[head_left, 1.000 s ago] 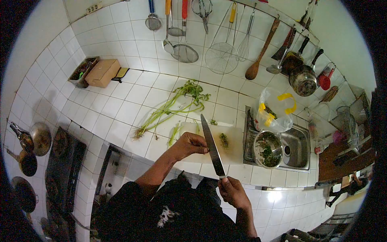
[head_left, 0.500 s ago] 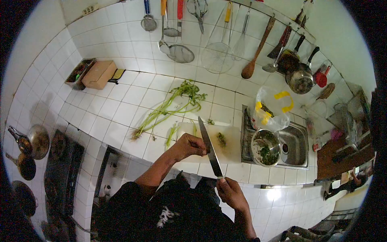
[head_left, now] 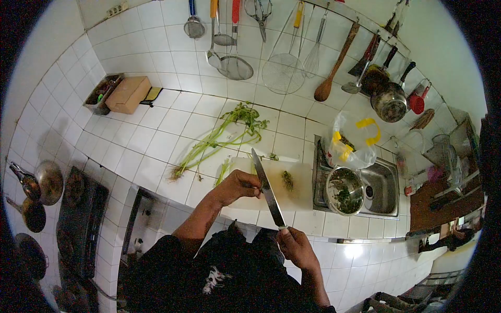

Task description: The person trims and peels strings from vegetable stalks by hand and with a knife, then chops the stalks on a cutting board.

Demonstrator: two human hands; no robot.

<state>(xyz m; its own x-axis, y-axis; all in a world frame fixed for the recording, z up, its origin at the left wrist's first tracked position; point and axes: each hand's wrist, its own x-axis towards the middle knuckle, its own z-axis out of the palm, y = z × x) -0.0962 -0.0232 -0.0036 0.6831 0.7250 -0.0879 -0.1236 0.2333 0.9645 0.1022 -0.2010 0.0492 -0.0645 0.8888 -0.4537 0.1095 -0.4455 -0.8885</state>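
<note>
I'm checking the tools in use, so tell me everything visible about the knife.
The knife has a long, narrow, grey metal blade tapering to a point. It slants over the white cutting board, tip away from the person. The right hand grips its hidden handle; the left hand touches the blade's side.

We grip the knife handle w/ right hand, left hand pinching the blade over the cutting board. Greens lie at 11 o'clock; steel bowl sits at 3, in the sink.
</note>
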